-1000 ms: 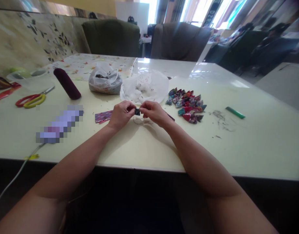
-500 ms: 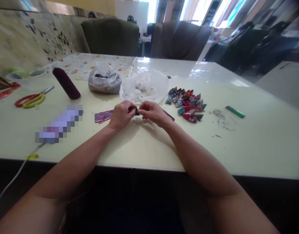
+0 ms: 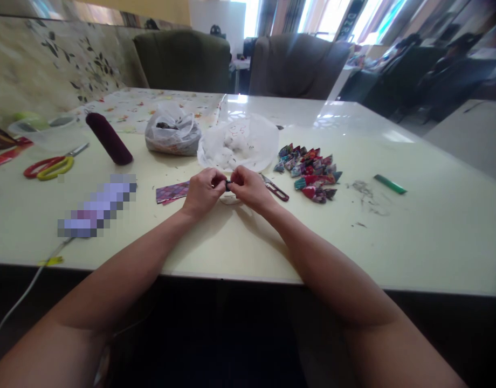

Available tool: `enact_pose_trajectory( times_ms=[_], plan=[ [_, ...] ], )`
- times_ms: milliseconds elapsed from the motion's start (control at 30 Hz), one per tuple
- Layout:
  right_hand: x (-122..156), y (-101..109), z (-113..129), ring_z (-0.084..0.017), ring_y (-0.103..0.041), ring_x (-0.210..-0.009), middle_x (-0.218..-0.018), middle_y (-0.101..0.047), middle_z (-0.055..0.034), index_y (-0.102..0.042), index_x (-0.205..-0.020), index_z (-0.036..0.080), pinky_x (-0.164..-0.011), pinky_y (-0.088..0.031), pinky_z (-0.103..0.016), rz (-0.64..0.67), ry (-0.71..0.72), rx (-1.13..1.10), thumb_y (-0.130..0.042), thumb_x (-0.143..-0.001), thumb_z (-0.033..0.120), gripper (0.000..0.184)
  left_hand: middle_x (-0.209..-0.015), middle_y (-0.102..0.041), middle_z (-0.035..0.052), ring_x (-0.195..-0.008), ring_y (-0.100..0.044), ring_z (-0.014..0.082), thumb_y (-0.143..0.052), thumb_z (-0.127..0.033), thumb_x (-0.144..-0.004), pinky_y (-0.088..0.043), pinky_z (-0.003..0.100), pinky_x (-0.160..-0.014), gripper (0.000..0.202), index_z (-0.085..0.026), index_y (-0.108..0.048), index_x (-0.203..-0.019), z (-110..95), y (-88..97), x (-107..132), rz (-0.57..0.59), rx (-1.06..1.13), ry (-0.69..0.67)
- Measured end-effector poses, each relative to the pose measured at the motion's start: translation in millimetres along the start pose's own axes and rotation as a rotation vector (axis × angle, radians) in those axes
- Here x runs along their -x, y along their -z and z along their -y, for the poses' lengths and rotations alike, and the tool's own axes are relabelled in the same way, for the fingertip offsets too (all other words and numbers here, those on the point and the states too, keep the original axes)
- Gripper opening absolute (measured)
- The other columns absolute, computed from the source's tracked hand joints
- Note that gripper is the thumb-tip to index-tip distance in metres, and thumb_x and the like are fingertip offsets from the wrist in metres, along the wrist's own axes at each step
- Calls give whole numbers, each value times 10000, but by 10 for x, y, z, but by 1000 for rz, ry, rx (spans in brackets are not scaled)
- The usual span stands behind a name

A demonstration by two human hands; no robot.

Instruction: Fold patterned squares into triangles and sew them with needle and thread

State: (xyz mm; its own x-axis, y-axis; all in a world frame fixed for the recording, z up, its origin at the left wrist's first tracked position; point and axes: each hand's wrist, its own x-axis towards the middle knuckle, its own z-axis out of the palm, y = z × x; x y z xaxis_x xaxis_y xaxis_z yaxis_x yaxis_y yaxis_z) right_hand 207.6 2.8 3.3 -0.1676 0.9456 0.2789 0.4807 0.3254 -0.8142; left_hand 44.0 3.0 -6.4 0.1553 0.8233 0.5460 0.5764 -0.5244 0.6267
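From where I stand, both of the person's hands meet over the pale table, at the centre of a clock whose twelve points away from the sitter. The left hand and the right hand pinch a small dark scrap between thumbs and fingertips; the other fingers curl in, and the scrap is mostly covered, so I can't make out its shape. A loop of thread lies just below it, at six o'clock.

At nine, a checked cloth strip runs partly behind the left hand. At three, small snips poke out just beside the right, and beyond them, between two and three, sits a cluster of pointed patterned cloth pieces. A green stick lies well apart at three.

At twelve, near the hands, a white plastic bag is spread flat; a fuller bag slumps at about eleven. Red-and-yellow-handled scissors lie far off near ten.
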Motion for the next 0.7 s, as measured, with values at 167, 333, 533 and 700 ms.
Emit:
enact_pose_trajectory(
  times_ms=[167, 333, 533, 700],
  plan=[
    [13, -13, 52, -140, -429, -639, -655, -487, 37, -469, -730, 213, -619, -301, -282, -17, -24, 12, -538, -704, 89, 144, -779, -697, 27, -701, -614, 144, -600, -132, -759, -493, 274, -688, 95, -176, -679, -788, -28, -17, 11, 4, -18, 21],
    [30, 17, 117, -134, -389, -644, -661, -465, 39, -406, -708, 221, -618, -275, -283, -92, 34, 32, -507, -655, 47, 208, -749, -680, 21, -685, -598, 141, -590, -116, -745, -485, 277, -684, 103, -177, -669, -773, -52, -20, 3, -46, -38, 17],
    [10, 73, 89, -127, -386, -649, -675, -457, 41, -413, -715, 218, -622, -284, -289, -65, 83, -12, -504, -648, 45, 207, -679, -625, -16, -621, -577, 116, -584, -121, -746, -471, 238, -612, 145, -185, -680, -832, -29, -13, 0, -12, 167, 53],
    [-13, 104, 61, -129, -390, -666, -681, -450, 38, -416, -709, 215, -630, -295, -288, -23, 93, -49, -509, -656, 59, 189, -803, -671, 22, -677, -593, 119, -561, -130, -764, -489, 247, -651, 202, -192, -749, -803, 20, -15, -2, 3, 151, -48]
  ],
)
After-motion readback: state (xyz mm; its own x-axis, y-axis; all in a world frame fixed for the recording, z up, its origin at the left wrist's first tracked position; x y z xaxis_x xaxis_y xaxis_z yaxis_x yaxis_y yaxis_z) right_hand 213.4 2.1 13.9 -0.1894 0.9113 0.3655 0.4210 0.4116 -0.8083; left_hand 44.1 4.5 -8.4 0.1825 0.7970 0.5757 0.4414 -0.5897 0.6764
